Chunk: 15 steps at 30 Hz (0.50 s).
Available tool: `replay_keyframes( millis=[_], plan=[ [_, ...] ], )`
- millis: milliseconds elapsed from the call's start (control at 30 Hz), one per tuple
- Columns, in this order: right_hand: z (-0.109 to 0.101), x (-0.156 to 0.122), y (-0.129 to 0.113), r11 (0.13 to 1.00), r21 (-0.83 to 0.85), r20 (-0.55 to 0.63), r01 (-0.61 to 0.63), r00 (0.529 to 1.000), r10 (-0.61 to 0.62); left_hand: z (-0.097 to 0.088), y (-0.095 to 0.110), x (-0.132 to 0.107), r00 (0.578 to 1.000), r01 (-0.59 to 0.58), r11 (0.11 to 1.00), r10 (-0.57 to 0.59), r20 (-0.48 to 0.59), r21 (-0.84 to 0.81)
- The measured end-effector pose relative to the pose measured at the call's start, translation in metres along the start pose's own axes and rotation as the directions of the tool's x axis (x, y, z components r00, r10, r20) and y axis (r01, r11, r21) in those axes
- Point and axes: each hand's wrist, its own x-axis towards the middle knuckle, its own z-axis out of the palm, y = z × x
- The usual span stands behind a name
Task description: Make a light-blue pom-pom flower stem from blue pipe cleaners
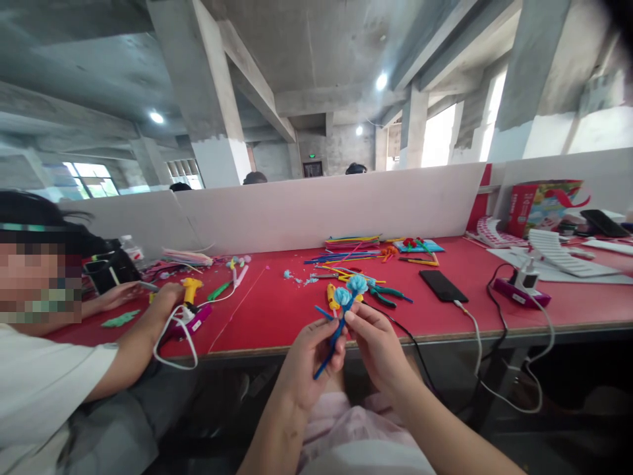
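Note:
Between both hands, in front of the table edge, I hold a pipe-cleaner flower [357, 285] with light blue fluffy heads and a dark blue stem. My left hand [316, 353] is closed around the stem, whose lower end sticks out below the fingers. Higher up, just under the heads, my right hand [376, 333] pinches the stem between thumb and fingers. A yellow glue gun [332, 297] lies on the table right behind the flower, partly hidden by it. Teal-handled pliers [383, 294] rest beyond my right hand.
Pipe cleaners [346, 254] lie piled on the red table [277, 316] before a white partition [316, 211]. To the right are a black phone [444, 286] and a purple power strip [521, 292] with cables. A co-worker [49, 369] sits at left, near another glue gun [190, 289].

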Motion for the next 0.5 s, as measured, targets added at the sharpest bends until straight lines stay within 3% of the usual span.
replay_keyframes(
  millis=[67,167,233,300,367,500],
  plan=[
    [-0.001,0.001,-0.002,1.0,0.015,0.02,-0.026,0.999,0.026,0.001,-0.003,0.0,0.999,-0.014,1.0,0.014,0.037,-0.01],
    [-0.001,0.003,-0.001,0.999,-0.002,0.004,-0.049,0.999,0.049,0.003,-0.01,0.001,0.978,-0.207,0.968,0.21,-0.006,0.145],
    [-0.001,0.004,0.001,0.999,-0.048,-0.044,-0.011,0.999,0.009,0.002,-0.015,0.003,0.926,-0.338,0.879,0.374,-0.046,0.337],
    [-0.001,0.005,0.003,0.994,-0.104,-0.074,0.024,0.997,-0.032,0.001,-0.019,0.005,0.874,-0.396,0.765,0.484,-0.048,0.508],
    [-0.003,0.005,0.003,0.989,-0.143,-0.079,0.02,0.996,-0.032,-0.001,-0.021,0.006,0.859,-0.398,0.7,0.512,-0.028,0.594],
    [-0.007,0.005,0.001,0.972,-0.23,-0.166,0.04,0.983,-0.08,-0.001,-0.023,0.004,0.886,-0.384,0.7,0.463,0.028,0.602]
  ],
)
